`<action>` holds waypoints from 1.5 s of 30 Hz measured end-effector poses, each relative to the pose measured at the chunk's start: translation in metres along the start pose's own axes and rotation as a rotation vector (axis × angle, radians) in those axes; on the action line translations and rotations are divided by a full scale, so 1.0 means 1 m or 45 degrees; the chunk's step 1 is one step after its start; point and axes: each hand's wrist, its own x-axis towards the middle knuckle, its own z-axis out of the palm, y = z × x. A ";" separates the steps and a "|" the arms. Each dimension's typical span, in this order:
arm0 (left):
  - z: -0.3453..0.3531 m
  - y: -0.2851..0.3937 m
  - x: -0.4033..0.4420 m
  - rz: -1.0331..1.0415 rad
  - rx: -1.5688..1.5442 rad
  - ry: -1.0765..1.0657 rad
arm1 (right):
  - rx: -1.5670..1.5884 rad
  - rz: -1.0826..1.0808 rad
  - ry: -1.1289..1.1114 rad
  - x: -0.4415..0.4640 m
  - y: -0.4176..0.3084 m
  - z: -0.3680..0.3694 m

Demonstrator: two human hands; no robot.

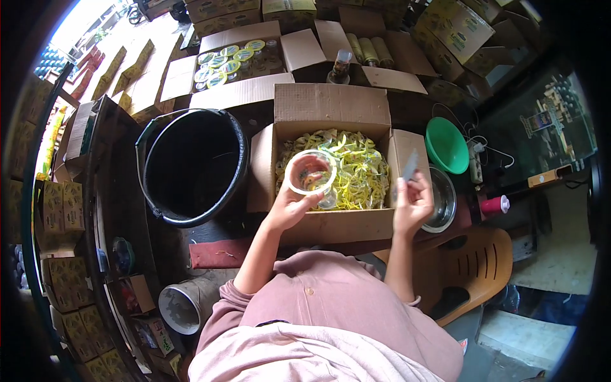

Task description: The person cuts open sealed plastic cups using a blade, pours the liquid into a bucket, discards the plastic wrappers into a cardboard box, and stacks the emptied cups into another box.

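My left hand (pixel 289 207) is wrapped round a round clear plastic jar (pixel 320 196), tilted so that its pale rim and reddish inside face up. Some small dark and yellowish bits show inside it. Below the jar is an open cardboard box (pixel 331 105) full of yellow and clear plastic strips (pixel 363 165). At the box's right flap, my right hand (pixel 414 207) pinches a small knife (pixel 410 164), its short pale blade pointing up. The fingers of that hand cover the handle.
A big black bucket (pixel 242 153) stands left of the box. To the right are a green bowl (pixel 445 145), a metal bowl (pixel 449 200) and a pink bottle (pixel 493 205). Behind, another carton (pixel 240 32) holds several yellow-lidded jars. An orange chair (pixel 477 270) is at lower right.
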 end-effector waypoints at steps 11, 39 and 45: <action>0.001 -0.009 0.001 0.059 0.294 -0.004 | -0.315 0.450 -0.116 0.012 0.134 -0.073; 0.004 0.012 0.001 0.211 0.649 -0.022 | -1.015 0.068 -0.256 0.089 0.159 -0.033; 0.002 0.016 0.002 0.190 0.917 0.036 | -0.347 -0.443 -0.435 0.045 0.006 0.025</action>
